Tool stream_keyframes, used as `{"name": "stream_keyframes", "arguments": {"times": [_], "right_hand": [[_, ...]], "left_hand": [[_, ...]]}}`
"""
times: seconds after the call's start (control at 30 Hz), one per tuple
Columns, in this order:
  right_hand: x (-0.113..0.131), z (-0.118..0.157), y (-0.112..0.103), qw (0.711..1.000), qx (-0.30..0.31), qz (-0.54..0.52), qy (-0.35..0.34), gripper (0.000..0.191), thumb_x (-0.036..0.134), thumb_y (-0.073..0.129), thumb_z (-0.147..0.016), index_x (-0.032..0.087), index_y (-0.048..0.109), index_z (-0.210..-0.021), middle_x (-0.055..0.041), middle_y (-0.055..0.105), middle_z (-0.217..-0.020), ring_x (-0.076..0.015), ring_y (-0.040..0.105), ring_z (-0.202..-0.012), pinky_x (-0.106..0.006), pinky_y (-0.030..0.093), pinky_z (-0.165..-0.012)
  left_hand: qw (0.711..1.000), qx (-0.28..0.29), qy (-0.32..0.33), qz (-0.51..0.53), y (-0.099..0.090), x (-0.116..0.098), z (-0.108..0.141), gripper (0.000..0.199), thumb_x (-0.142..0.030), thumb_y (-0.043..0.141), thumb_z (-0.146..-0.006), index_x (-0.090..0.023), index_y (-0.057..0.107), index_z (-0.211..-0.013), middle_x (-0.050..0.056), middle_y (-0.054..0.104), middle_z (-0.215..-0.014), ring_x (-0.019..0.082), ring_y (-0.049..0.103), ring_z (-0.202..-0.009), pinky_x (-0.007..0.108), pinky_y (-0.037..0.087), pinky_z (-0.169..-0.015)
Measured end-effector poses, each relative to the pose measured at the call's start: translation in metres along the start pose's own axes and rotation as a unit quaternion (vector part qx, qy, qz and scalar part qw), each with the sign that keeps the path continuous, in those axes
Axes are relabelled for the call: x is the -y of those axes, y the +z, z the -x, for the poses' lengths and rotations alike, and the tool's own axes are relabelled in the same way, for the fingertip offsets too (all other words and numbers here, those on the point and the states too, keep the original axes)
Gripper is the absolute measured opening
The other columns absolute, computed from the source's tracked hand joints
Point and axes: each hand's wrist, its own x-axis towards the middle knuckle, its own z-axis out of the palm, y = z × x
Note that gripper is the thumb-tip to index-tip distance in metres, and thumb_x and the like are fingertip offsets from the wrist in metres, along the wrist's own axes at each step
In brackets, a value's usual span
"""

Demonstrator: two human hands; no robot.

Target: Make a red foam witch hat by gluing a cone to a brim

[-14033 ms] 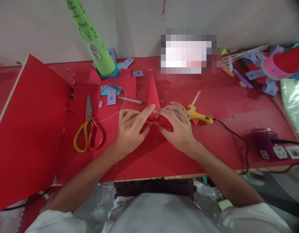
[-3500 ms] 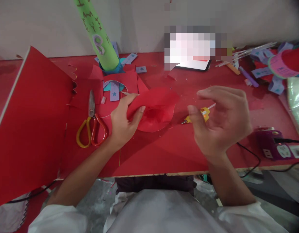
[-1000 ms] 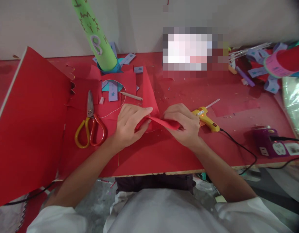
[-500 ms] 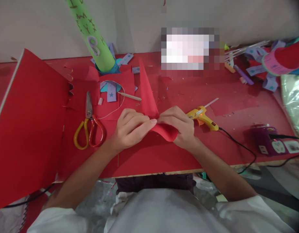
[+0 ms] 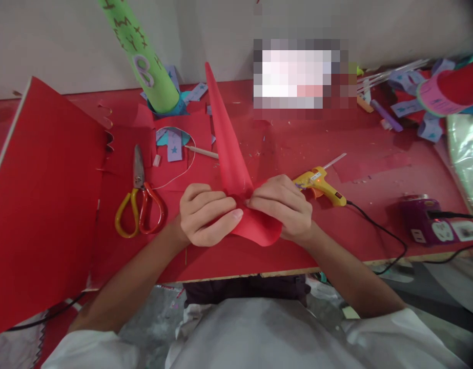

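A red sheet is rolled into a narrow pointed shape, its tip toward the wall and its wider end curling near the table's front. My left hand pinches its left side, thumb on top. On the other side, my right hand has its fingers closed on the same sheet, close to the left fingertips. Just right of that hand lies a yellow glue gun. Scissors with yellow and red handles rest left of my left hand.
A green paper tube stands at the back left, near a wooden stick and blue strips. A large red board rises at left. At right sit a purple box and a pink-rimmed tube.
The red sheet's tip has moved up and left, and its wide end has spread lower. Both hands have shifted slightly toward the table's front and apart, still gripping it.
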Motion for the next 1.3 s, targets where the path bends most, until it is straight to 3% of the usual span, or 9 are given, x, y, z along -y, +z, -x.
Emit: {"name": "stream_keyframes", "arguments": {"times": [0.07,0.13,0.63,0.73,0.83,0.93,1.07,1.2,1.3], "right_hand": [[0.000,0.000,0.000,1.000,0.001,0.004,0.001,0.028,0.017,0.062,-0.105,0.027,0.076,-0.126,-0.0058,0.080,-0.102,-0.0228,0.072,-0.089,-0.041,0.060,-0.077],[0.000,0.000,0.001,1.000,-0.003,0.008,-0.003,0.026,0.017,0.062,-0.105,0.026,0.076,-0.125,-0.0061,0.080,-0.101,-0.0226,0.072,-0.089,-0.041,0.060,-0.077],[-0.002,0.003,0.004,0.999,-0.024,0.023,-0.015,0.033,0.016,0.060,-0.105,0.028,0.075,-0.131,-0.0056,0.080,-0.104,-0.0228,0.073,-0.089,-0.041,0.060,-0.076],[-0.001,-0.001,0.003,0.998,-0.049,0.048,-0.018,0.037,0.015,0.069,-0.100,0.025,0.073,-0.135,-0.0077,0.079,-0.105,-0.0228,0.073,-0.088,-0.040,0.060,-0.076],[-0.001,-0.007,0.001,0.996,-0.075,0.058,-0.006,0.037,0.025,0.074,-0.099,0.023,0.071,-0.136,-0.0091,0.077,-0.102,-0.0236,0.074,-0.087,-0.040,0.061,-0.076],[-0.002,-0.010,-0.001,0.995,-0.067,0.047,0.066,0.031,0.030,0.072,-0.101,0.028,0.070,-0.133,-0.0074,0.079,-0.102,-0.0246,0.075,-0.089,-0.041,0.063,-0.080],[-0.012,-0.006,-0.002,0.981,-0.051,0.015,0.185,0.028,0.035,0.072,-0.102,0.030,0.070,-0.130,-0.0078,0.080,-0.115,-0.0267,0.077,-0.103,-0.044,0.063,-0.091],[-0.025,-0.001,-0.003,0.962,-0.048,-0.057,0.261,0.031,0.049,0.068,-0.104,0.029,0.070,-0.128,-0.0076,0.077,-0.120,-0.0274,0.075,-0.109,-0.044,0.062,-0.094],[-0.029,-0.003,-0.003,0.942,-0.016,-0.133,0.308,0.037,0.055,0.069,-0.102,0.028,0.070,-0.127,-0.0066,0.077,-0.117,-0.0267,0.075,-0.108,-0.044,0.062,-0.094]], "left_hand": [[0.984,-0.081,0.154,-0.036,0.004,0.002,-0.003,0.016,-0.029,0.062,-0.101,-0.040,0.066,-0.111,-0.003,0.081,-0.090,0.018,0.071,-0.070,0.039,0.054,-0.063],[0.973,-0.100,0.199,-0.062,0.007,0.004,-0.007,0.014,-0.025,0.058,-0.102,-0.035,0.066,-0.107,-0.001,0.082,-0.096,0.018,0.073,-0.072,0.039,0.054,-0.062],[0.977,-0.101,0.165,-0.089,0.007,0.003,-0.010,0.013,-0.032,0.052,-0.107,-0.034,0.064,-0.107,-0.001,0.079,-0.081,0.019,0.070,-0.061,0.040,0.052,-0.057],[0.984,-0.093,0.127,-0.079,0.003,-0.001,-0.019,0.005,-0.029,0.059,-0.104,-0.028,0.063,-0.106,0.001,0.079,-0.083,0.018,0.071,-0.065,0.038,0.055,-0.059],[0.995,-0.058,0.047,-0.063,-0.002,-0.007,-0.029,0.015,-0.022,0.068,-0.097,-0.024,0.064,-0.112,0.000,0.077,-0.084,0.017,0.072,-0.069,0.037,0.058,-0.064],[0.996,-0.041,-0.054,-0.059,-0.005,-0.011,-0.030,0.020,-0.024,0.074,-0.097,-0.025,0.065,-0.114,0.000,0.077,-0.090,0.017,0.074,-0.078,0.033,0.062,-0.069],[0.985,-0.080,-0.137,-0.064,-0.001,-0.006,-0.019,0.028,-0.038,0.074,-0.100,-0.024,0.063,-0.122,0.005,0.075,-0.101,0.020,0.076,-0.088,0.035,0.063,-0.077],[0.968,-0.148,-0.162,-0.119,0.001,0.001,-0.011,0.056,-0.052,0.079,-0.093,-0.025,0.055,-0.137,0.010,0.070,-0.121,0.027,0.072,-0.112,0.044,0.061,-0.101],[0.958,-0.177,-0.183,-0.133,-0.001,0.002,-0.014,0.060,-0.056,0.078,-0.092,-0.025,0.055,-0.138,0.009,0.066,-0.125,0.028,0.068,-0.119,0.048,0.055,-0.111]]}}
